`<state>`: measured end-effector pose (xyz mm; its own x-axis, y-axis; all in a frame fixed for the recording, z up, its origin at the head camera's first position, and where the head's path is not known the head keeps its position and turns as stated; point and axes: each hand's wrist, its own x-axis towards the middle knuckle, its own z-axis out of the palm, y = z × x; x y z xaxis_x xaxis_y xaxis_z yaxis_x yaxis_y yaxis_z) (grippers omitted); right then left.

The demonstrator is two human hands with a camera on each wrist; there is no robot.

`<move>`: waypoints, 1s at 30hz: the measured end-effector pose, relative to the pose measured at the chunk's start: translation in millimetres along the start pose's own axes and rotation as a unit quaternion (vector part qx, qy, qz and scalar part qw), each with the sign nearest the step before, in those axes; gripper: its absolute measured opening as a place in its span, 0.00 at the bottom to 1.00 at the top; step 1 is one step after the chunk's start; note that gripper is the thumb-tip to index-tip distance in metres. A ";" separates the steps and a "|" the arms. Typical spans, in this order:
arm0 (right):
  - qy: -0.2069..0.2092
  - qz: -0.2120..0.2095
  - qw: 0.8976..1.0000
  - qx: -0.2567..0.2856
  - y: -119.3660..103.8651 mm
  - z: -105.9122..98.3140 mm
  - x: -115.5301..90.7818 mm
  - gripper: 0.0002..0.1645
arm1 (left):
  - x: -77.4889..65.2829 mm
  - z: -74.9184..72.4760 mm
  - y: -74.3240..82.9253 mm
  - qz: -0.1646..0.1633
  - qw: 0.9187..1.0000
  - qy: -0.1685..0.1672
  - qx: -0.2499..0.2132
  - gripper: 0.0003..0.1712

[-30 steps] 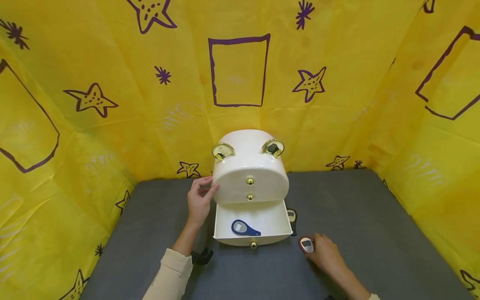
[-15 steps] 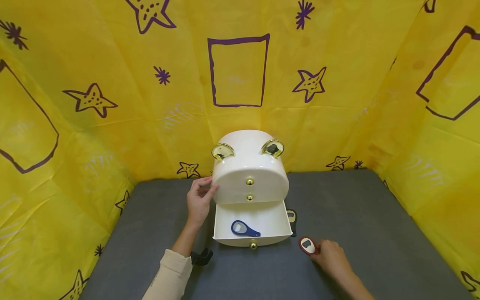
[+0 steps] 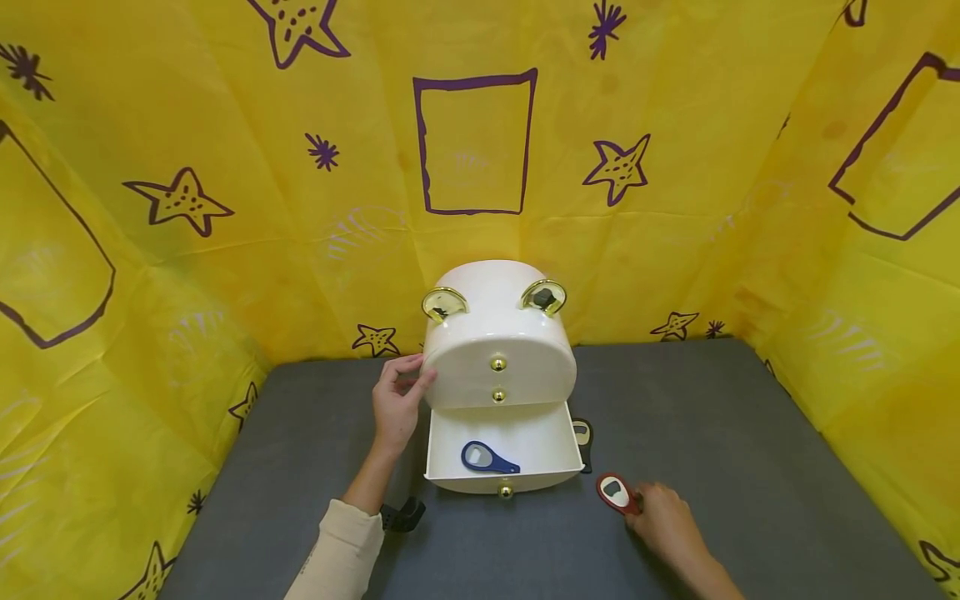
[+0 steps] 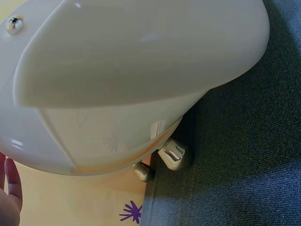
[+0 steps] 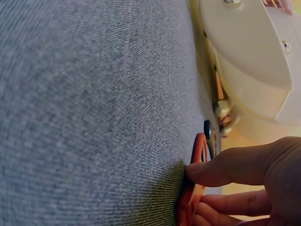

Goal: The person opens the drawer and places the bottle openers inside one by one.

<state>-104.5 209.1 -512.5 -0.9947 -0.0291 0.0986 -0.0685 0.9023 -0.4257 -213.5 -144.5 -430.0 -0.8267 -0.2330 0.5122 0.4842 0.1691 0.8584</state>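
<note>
A white rounded drawer box stands on the table, its bottom drawer pulled out. My left hand touches the box's left side with thumb and fingertips; in the left wrist view, only part of the hand shows at the lower left. Inside the drawer lies a blue bottle opener. To the right, my right hand pinches a red bottle opener by its handle end, low over the table. In the right wrist view the thumb lies against the red bottle opener.
A black bottle opener lies on the grey table, close beside the drawer's right wall. Gold ear-shaped parts stick up from the box top. Yellow patterned cloth encloses the table at the back and sides.
My right hand has shifted slightly right and toward me along the red bottle opener, so more of the opener shows. The left hand stays on the box.
</note>
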 end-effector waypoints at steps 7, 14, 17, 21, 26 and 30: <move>0.004 0.005 1.000 0.013 1.5 1.2 -0.7 0.11 | 0.1 -0.2 1.0 -0.005 1.000 -0.002 0.003 0.14; 0.000 0.010 1.000 0.025 2.3 1.6 -0.5 0.10 | -0.5 0.5 -0.2 0.015 1.000 0.001 -0.004 0.14; -0.001 0.014 0.999 0.032 3.5 2.4 -0.7 0.10 | -0.6 0.9 -0.8 0.020 1.000 0.003 -0.007 0.14; -0.008 0.025 0.999 0.045 4.5 2.8 -0.2 0.11 | -0.7 0.9 -1.0 0.023 1.000 0.004 -0.006 0.14; -0.033 0.060 0.994 0.083 4.6 0.8 2.1 0.14 | -0.7 0.7 -0.5 0.021 1.000 0.002 -0.005 0.14; -0.039 0.089 0.989 0.114 5.7 -0.9 3.5 0.18 | -0.6 0.7 0.3 0.017 1.000 0.001 -0.003 0.14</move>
<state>-108.3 214.5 -513.7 -0.9949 0.0798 -0.0618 0.1009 0.7764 -0.6221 -213.1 -143.7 -430.1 -0.8092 -0.2281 0.5415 0.5142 0.1710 0.8404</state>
